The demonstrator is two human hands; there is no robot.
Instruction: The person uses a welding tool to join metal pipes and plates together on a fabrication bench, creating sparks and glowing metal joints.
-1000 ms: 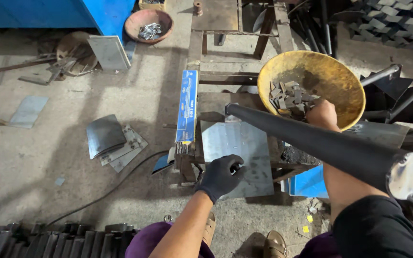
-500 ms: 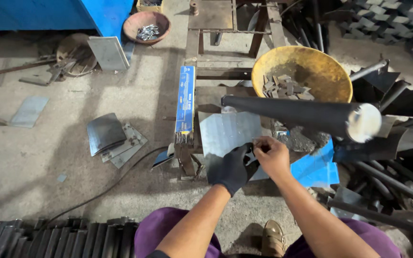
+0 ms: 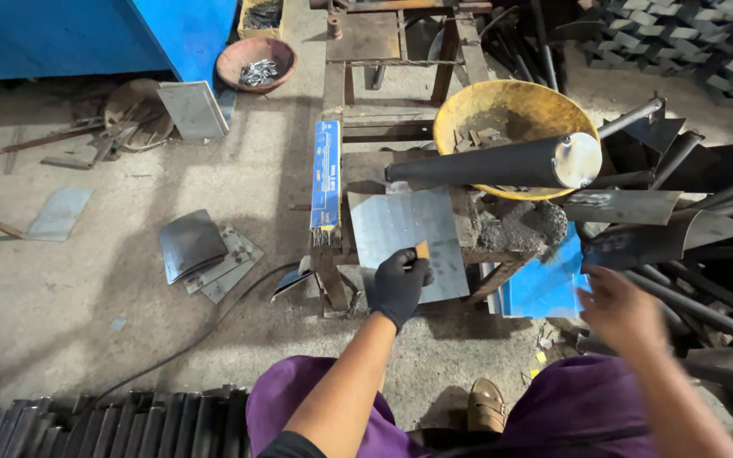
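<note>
Head view, item one: left hand, black-gloved, was closed on a small tan piece and pressed onto the flat grey sheet-metal plate, as half a second before.

Item two: right hand, bare, blurred, had withdrawn from the plate toward the blue panel; its grasp could not be told.

Plate lay on the rusty stand, beneath the black tapered metal tube.

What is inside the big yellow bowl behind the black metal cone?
The yellow bowl holds some flat dark metal pieces along its left side, with bare, dusty yellow wall above them. The black cone lies across its front and covers the rest of its contents.
</note>
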